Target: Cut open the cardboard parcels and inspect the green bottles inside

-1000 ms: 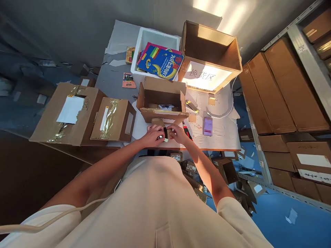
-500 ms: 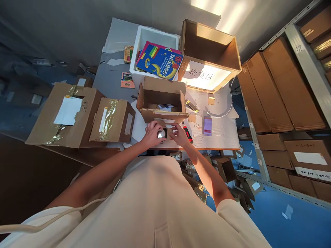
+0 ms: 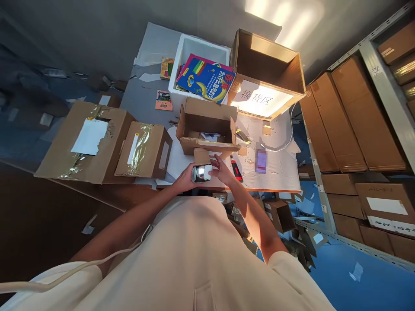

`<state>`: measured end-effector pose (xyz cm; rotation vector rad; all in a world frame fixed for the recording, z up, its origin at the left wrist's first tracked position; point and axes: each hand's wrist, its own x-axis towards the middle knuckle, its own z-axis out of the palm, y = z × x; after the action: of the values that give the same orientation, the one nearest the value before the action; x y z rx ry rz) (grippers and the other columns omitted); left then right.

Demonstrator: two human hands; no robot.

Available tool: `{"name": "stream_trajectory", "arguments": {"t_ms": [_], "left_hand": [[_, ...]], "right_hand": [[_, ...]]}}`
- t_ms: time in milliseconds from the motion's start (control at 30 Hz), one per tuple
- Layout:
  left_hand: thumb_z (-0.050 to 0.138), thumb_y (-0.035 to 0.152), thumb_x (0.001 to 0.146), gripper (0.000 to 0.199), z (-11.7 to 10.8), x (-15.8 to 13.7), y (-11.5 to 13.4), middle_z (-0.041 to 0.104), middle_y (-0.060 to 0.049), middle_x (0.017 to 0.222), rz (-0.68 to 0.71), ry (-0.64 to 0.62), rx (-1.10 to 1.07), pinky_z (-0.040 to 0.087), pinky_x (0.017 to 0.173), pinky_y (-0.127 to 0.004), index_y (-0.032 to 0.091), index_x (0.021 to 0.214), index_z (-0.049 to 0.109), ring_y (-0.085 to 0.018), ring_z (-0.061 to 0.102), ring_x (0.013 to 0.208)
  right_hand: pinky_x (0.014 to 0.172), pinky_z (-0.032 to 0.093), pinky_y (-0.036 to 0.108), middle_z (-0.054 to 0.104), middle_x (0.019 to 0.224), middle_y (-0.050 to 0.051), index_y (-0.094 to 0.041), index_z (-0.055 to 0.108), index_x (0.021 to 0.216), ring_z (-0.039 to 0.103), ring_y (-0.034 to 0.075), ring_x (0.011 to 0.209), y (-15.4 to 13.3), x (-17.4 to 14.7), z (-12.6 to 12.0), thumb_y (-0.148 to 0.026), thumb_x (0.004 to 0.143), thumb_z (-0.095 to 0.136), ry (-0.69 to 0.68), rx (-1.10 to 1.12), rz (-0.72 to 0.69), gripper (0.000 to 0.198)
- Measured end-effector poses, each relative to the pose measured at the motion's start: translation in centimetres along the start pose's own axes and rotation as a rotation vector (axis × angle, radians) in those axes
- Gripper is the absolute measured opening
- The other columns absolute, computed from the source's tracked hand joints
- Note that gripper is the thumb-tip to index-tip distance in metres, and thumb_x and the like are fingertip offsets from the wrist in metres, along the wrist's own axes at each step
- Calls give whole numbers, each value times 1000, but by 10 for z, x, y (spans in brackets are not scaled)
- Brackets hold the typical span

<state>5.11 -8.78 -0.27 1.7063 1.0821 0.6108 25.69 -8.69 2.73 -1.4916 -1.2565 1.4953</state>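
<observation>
My left hand (image 3: pixel 185 179) is wrapped around the left side of a small open carton (image 3: pixel 201 157) at the table's front edge. Inside the carton sits a shiny silver round object (image 3: pixel 200 172); its kind cannot be made out. My right hand (image 3: pixel 223 170) is at the carton's right side, thumb and fingers closed on a pale side flap (image 3: pixel 207 171). The carton's brown lid flap stands up at the back. Just behind it is a larger open cardboard box (image 3: pixel 207 125) with some white papers inside. A red and black utility knife (image 3: pixel 236 169) lies right of my right hand.
Two taped boxes (image 3: pixel 142 149) stand at left. At the back are a white foam box (image 3: pixel 183 56) with books (image 3: pixel 207 77) and a tall open carton (image 3: pixel 269 82). A yellow cutter (image 3: pixel 243 136) and a blurred purple item (image 3: pixel 261 160) lie rightward. Shelves of cartons (image 3: pixel 350 116) border the right.
My left hand has moved off the silver object to the carton's left side, and the object now sits inside the carton. A pale flap now shows at my right fingers. The view shifted slightly.
</observation>
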Motion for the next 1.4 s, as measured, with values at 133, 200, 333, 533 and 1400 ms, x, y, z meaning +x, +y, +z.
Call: {"name": "stream_trajectory", "arguments": {"t_ms": [133,200,333,533,1400], "left_hand": [[81,43,59,80,-2,-2,1,58,-11,121,16,2,58,50,91,-43,20,125,42,-28,58,111],[81,43,58,80,-3,0,0,58,-9,120,29,22,41,50,90,-42,22,124,42,-27,59,109],[82,39,54,80,-5,9,0,59,-8,115,70,32,24,52,86,-43,24,122,42,-26,60,104],[84,43,51,83,-8,17,3,60,-8,115,75,8,48,51,88,-43,23,120,43,-26,60,104],[66,45,78,56,-72,3,46,60,-10,126,334,11,473,42,104,-44,24,128,52,-28,55,119]], "right_hand": [[99,47,45,66,114,9,-26,40,139,61,22,109,-15,1,-10,-40,74,73,-174,-4,-125,74],[104,42,44,60,126,11,-25,54,126,55,24,120,-19,-8,-14,-44,75,72,-216,-145,-257,57],[107,38,47,48,140,13,-23,65,104,44,27,131,-18,-19,-12,-41,79,70,-217,-512,-408,32],[103,39,50,54,131,16,-21,61,107,46,27,124,-15,-11,-3,-39,91,53,-120,-715,-476,26],[100,44,45,39,132,15,-21,59,114,41,29,124,12,-14,-6,-24,74,71,-199,-865,-539,42]]}}
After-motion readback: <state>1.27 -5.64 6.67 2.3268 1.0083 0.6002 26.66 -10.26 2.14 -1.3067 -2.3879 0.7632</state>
